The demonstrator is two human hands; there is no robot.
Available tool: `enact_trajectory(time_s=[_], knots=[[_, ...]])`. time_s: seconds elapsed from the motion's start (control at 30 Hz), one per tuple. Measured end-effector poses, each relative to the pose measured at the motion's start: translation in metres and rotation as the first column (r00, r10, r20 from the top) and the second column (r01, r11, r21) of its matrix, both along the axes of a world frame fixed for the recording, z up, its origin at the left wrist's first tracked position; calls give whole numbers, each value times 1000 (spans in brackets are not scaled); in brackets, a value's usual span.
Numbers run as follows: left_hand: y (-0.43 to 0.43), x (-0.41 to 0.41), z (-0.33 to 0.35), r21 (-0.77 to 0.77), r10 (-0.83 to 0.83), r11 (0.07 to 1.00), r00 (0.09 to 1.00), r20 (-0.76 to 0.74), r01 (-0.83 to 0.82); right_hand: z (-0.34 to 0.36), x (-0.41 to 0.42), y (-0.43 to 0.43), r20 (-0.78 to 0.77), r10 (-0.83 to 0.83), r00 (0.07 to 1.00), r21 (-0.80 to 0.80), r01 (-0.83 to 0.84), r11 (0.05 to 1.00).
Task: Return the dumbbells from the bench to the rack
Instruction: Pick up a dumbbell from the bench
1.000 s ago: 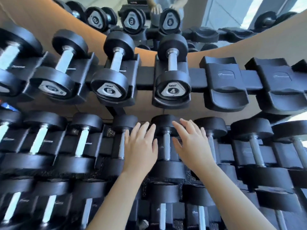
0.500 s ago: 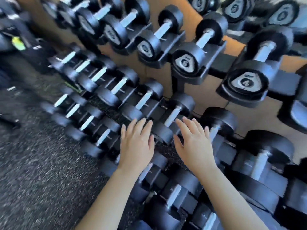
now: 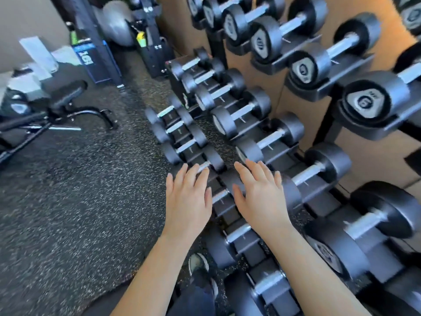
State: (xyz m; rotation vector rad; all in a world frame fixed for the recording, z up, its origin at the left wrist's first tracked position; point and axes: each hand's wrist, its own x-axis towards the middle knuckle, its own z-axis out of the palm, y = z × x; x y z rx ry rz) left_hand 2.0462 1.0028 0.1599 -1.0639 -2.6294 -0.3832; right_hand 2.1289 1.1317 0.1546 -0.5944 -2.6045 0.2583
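The three-tier rack (image 3: pixel 328 85) runs along the right, filled with black dumbbells with steel handles, such as one (image 3: pixel 319 172) on the middle tier. My left hand (image 3: pixel 188 199) and my right hand (image 3: pixel 259 197) hover side by side in front of the lower tiers, fingers straight and spread, holding nothing. A black bench (image 3: pixel 61 99) stands at the far left, with a dumbbell (image 3: pixel 19 106) lying on it, partly blurred.
Speckled black rubber floor (image 3: pixel 68 201) fills the left and middle. At the back left stand a dark post (image 3: pixel 95 39), a blue box (image 3: pixel 88 60), a grey ball (image 3: pixel 116 21) and a small black stand (image 3: pixel 155 49). My shoe (image 3: pixel 198 263) shows below my hands.
The view has swung left, away from facing the rack head-on. The floor and the bench have come into sight. Both hands stay open and empty, in the same pose.
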Motion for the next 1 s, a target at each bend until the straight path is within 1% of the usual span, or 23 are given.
enact_trajectory(time_s=[0.23,0.47,0.6,0.73,0.83,1.0], knots=[[-33,-40,0,47,142,989,990,-18,-141,5,-63,-29,15,153,988,31,-153,988],[-62,-109,-5,40,234,971,972,5,-234,3,-148,-59,42,269,962,33,-271,962],[-73,-154,-5,58,252,966,968,14,-252,7,-197,-71,17,301,954,23,-301,953],[-82,-203,-5,98,268,959,963,-14,-266,10,-247,-79,-9,330,944,47,-329,943],[-93,-232,-4,116,315,943,949,-14,-311,10,-278,-89,-36,369,929,73,-366,928],[-118,-264,-6,105,388,918,921,-30,-383,9,-326,-109,-32,434,900,69,-431,900]])
